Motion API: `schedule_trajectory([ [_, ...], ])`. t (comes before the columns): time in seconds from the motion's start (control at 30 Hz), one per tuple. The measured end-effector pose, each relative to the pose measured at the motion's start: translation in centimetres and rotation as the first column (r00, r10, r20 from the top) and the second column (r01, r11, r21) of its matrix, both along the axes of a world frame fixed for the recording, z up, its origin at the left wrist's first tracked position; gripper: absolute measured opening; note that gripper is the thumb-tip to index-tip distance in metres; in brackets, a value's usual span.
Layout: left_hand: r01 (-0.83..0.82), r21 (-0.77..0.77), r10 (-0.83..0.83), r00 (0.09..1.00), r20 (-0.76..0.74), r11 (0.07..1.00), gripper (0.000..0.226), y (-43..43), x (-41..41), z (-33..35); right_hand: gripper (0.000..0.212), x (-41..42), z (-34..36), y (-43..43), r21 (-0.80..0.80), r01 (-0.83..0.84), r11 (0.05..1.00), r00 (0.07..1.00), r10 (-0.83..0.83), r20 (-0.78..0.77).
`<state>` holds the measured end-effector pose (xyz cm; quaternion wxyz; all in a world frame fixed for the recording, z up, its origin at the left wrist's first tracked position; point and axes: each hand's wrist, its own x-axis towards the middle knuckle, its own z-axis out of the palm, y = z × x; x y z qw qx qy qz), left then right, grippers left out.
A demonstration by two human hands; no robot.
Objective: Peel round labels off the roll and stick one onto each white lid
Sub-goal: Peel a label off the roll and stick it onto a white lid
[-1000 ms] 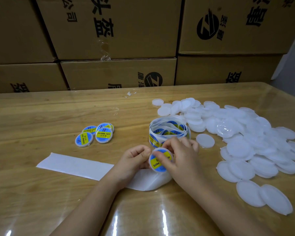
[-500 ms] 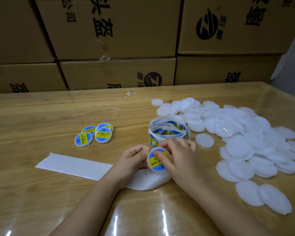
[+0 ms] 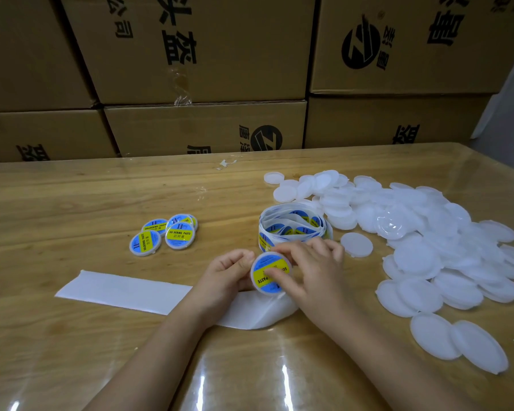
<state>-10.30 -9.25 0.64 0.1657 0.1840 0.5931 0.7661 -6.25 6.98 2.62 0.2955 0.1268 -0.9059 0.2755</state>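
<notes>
Left hand (image 3: 223, 277) and right hand (image 3: 315, 268), fingers clamped on one lid (image 3: 261, 281); four labelled lids (image 3: 180, 235) nearby; one roll (image 3: 264, 238).

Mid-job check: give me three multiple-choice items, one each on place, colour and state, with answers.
1. Where do the finished blue-and-yellow labelled lids lie from the coiled label roll? A left B right C inside it
2. Band colour across the round label in hand? A red B yellow C green
3. The white plastic lid in work is? A lying untouched B stacked with others C in both hands
A: they sit left of the roll. B: a yellow strip crosses the blue. C: left hand and right hand grip it.
</notes>
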Motion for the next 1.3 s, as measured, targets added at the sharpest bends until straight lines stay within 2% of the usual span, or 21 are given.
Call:
schedule_trajectory([
  [0.1, -0.028, 0.027, 0.027, 1.000, 0.007, 0.999, 0.037, -0.3, -0.2, 0.1, 0.054, 0.0, -0.3, -0.1, 0.022, -0.083, 0.996, 0.995, 0.081, 0.060],
  [0.23, -0.023, 0.043, 0.021, 0.999, 0.028, 0.999, 0.034, -0.1, -0.1, 0.1, 0.036, -0.2, 0.0, 0.1, -0.042, -0.078, 0.996, 0.996, 0.077, -0.035],
  [0.4, -0.010, 0.047, 0.009, 0.999, 0.032, 0.999, 0.035, -0.1, -0.1, 0.0, 0.033, -0.2, 0.1, 0.2, 0.031, -0.034, 0.999, 0.995, 0.036, -0.088],
  [0.5, -0.014, 0.049, 0.014, 1.000, 0.010, 0.999, 0.040, -0.4, -0.2, 0.0, 0.050, -0.1, -0.2, 0.2, 0.035, -0.123, 0.992, 0.992, 0.122, 0.027],
  [0.57, -0.009, 0.052, 0.008, 1.000, 0.002, 0.999, 0.041, -0.6, -0.3, 0.1, 0.057, -0.1, -0.3, 0.2, 0.028, -0.156, 0.987, 0.987, 0.155, 0.048],
  [0.73, -0.021, 0.060, 0.019, 0.999, 0.034, 0.998, 0.029, -0.7, -0.5, -0.2, 0.037, -0.4, -0.2, 0.2, -0.056, -0.157, 0.986, 0.988, 0.156, -0.013],
  [0.93, -0.033, 0.080, 0.029, 0.998, 0.060, 0.996, 0.025, -0.4, -0.5, -0.2, 0.025, -0.4, -0.3, 0.3, -0.147, -0.137, 0.980, 0.990, 0.139, 0.007],
  [1.03, -0.056, 0.065, 0.055, 0.998, 0.024, 0.996, 0.028, -0.1, -0.3, -0.3, 0.018, -0.4, -0.6, 0.4, -0.193, -0.066, 0.979, 0.998, 0.069, 0.006],
  [1.13, -0.098, 0.019, 0.099, 0.995, -0.029, 0.995, 0.010, 0.1, -0.2, -0.2, 0.009, -0.4, -0.7, 0.5, -0.220, 0.007, 0.976, 1.000, -0.007, 0.001],
  [1.23, -0.119, -0.026, 0.117, 0.991, -0.072, 0.993, 0.016, 0.0, -0.2, -0.5, 0.009, -0.5, -0.8, 0.4, -0.188, 0.015, 0.982, 0.999, -0.021, -0.032],
  [1.3, -0.136, -0.037, 0.132, 0.987, -0.095, 0.990, 0.011, -0.1, -0.2, -0.6, 0.018, -0.5, -0.9, 0.2, -0.171, 0.014, 0.985, 0.998, -0.025, -0.062],
])
